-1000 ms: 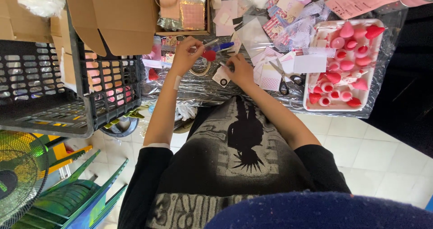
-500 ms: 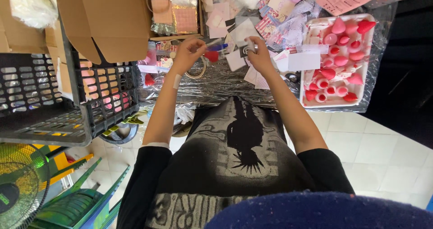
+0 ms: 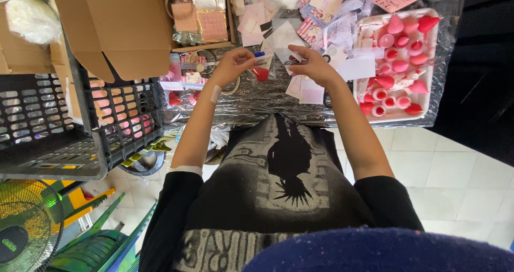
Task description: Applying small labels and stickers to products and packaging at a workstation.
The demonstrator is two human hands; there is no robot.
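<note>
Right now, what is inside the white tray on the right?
The white tray holds pink and red sponges, teardrop and round shapes, some in clear wrap. The tray's floor beneath them is mostly covered.

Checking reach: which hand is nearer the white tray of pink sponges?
Right. The right hand works just beside the white tray; the left hand sits farther off, across a red piece.

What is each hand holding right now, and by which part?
Left hand pinches a blue-capped pen near its tip end, beside a small red teardrop sponge. Right hand grips a small clear plastic packet by its edge.
</note>
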